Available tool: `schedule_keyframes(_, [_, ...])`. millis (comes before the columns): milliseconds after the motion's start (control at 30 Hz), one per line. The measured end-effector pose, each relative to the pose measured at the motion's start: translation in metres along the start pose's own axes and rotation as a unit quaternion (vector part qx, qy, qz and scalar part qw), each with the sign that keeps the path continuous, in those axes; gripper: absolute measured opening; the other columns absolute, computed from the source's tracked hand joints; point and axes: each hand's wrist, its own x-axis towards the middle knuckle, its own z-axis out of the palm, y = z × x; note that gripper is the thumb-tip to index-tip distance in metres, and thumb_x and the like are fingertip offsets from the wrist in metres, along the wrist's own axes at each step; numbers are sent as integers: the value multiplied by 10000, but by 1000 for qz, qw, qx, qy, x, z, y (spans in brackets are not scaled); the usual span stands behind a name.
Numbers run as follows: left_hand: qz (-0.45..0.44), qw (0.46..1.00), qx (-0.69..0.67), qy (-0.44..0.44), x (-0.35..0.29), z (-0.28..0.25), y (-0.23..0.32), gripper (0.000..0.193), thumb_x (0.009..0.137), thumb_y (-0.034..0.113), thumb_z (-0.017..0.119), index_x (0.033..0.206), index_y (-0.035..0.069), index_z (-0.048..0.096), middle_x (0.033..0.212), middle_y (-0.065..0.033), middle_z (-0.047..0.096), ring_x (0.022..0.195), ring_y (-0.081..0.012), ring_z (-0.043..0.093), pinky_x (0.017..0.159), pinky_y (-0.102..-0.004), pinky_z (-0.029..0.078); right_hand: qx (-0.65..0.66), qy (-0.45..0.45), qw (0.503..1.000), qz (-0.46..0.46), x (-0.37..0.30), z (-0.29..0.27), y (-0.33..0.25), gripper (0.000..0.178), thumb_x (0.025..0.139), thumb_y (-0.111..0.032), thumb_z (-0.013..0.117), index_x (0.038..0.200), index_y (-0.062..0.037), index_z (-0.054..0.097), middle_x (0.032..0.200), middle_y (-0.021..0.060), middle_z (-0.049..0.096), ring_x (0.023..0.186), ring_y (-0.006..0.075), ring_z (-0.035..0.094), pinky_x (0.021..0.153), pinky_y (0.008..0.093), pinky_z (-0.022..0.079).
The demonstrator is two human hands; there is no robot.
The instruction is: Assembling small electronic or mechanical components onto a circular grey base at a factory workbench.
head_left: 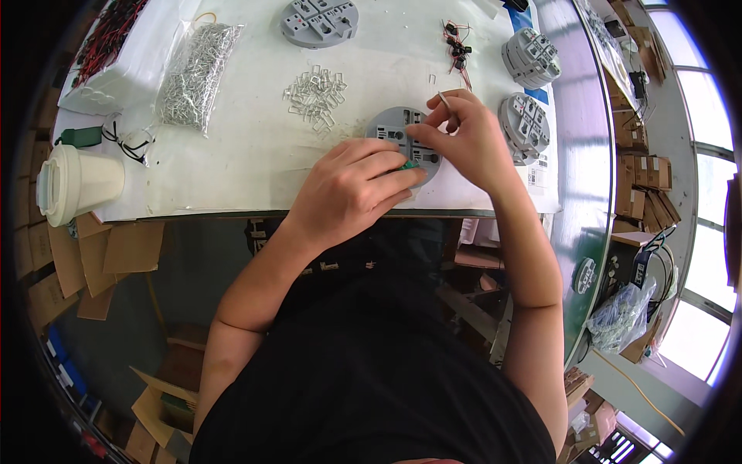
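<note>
Table: I see a white-covered table (255, 174), its near edge just before the person's body.
Left of table: a clear bag (197, 77) of metal clips and a pale tub (89, 182) near the edge.
Middle: a loose heap of wire clips (315, 97).
Right: black parts with red wires (458, 51); two stacks of grey discs (525, 127).
Room: cardboard boxes (649, 182) on shelving, bright windows beyond.
Left hand: (355, 182) palm down, half open, fingers over the disc's near side and a small green piece (410, 165); thumb hidden, grip I cannot tell.
Right hand: (464, 131) fingers curled nearly closed above the disc, holding a thin piece (444, 100), kind unclear to me.
Worked disc: grey disc (384, 122) flat on the table, round, slotted, dark recesses, partly covered.
</note>
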Motion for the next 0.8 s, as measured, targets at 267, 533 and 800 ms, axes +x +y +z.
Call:
schedule_keyframes(267, [-4,1000,-15,-8,2,-3,0,259,797,149,868,1049,160,810,1063,-4,739,1090,-225,697,923,-387,574,1,19,986,-164,-14,1,15,269,896,-108,806,1163,-73,796,1124,55,720,731,167,645,634,304,527])
schedule_keyframes(533, [-124,981,-135,57,23,-23,-3,219,855,89,856,1062,68,787,1033,-89,747,925,-251,742,811,-363,595,-150,177,953,-195,-49,15,19,422,915,-64,760,1332,-118,717,1147,81,710,753,309,715,637,408,580])
schedule_keyframes(800, [-117,982,-31,-143,75,-17,-15,212,928,123,788,1100,11,735,983,-129,739,852,-273,731,754,-369,580,-186,198,952,-138,-57,35,26,318,922,-147,748,1234,-105,699,1069,59,670,692,261,718,553,392,559])
